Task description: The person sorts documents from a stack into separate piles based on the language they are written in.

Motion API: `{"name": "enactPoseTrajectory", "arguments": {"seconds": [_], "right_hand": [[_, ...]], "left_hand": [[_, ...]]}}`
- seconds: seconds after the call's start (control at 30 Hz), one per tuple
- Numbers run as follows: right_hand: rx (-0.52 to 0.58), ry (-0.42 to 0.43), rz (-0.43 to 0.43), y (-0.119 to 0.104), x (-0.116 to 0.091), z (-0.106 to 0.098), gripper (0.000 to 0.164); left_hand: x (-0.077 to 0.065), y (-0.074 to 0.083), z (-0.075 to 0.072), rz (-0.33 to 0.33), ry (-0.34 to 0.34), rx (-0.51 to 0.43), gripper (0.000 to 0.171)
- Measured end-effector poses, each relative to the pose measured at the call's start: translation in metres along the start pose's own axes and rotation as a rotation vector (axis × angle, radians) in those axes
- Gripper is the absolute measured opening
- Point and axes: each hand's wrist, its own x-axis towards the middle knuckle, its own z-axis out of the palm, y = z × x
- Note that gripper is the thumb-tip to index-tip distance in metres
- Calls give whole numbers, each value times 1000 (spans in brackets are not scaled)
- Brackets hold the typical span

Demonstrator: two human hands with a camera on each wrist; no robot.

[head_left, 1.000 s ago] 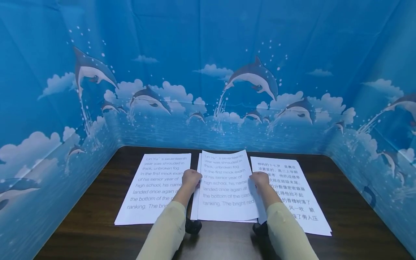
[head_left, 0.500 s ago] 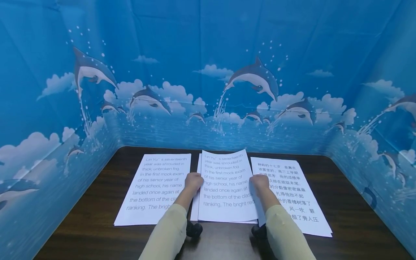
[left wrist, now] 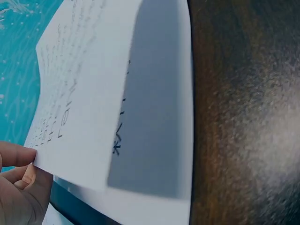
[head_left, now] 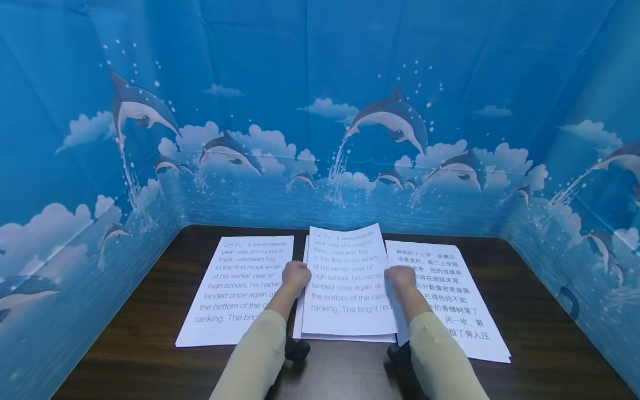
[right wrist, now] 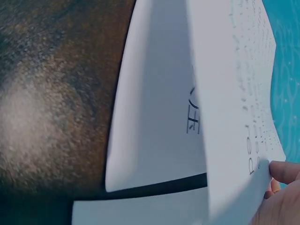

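A sheet of paper [head_left: 345, 278] printed with English text is held raised in the middle, bowed slightly between both hands. My left hand [head_left: 296, 273] pinches its left edge, thumb and fingers showing in the left wrist view. At the opposite edge, my right hand [head_left: 401, 276] pinches the paper, and its thumb presses the printed face in the right wrist view. Beneath lies another sheet [left wrist: 161, 117] in shadow, with a few Chinese characters showing; the raised sheet covers most of it.
On the left lies a stack of English-printed paper [head_left: 230, 289]. Paper with Chinese text [head_left: 465, 311] lies at the right, partly behind my right forearm. All rest on a dark wooden table [head_left: 135, 333], enclosed by a blue dolphin-print curtain [head_left: 280, 72].
Both hands have lifted the middle sheet slightly, so more of the sheet beneath shows along its front edge. The side papers have stayed put.
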Motion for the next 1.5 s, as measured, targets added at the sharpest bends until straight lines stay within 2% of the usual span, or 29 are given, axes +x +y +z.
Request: {"name": "enactPoseTrajectory", "arguments": {"seconds": [0.13,0.27,0.5,0.9,1.1,1.27,1.5], "right_hand": [[31,-11,-6,-6,0,-3,38],[69,-9,26,-12,0,-3,37],[190,-40,63,-21,-2,1,37],[241,-97,25,-43,-13,9,29],[233,-106,12,-52,-19,16,33],[289,-122,18,-62,-24,23,36],[287,-110,23,-80,-39,34,32]], "left_hand": [[0,3,-5,5,5,-17,28],[4,3,-10,11,2,-21,27],[8,10,-27,0,15,-14,30],[11,21,-57,-39,6,-40,32],[12,21,-71,-72,12,-35,34],[13,19,-83,-95,30,-22,31],[13,14,-104,-93,35,17,31]]}}
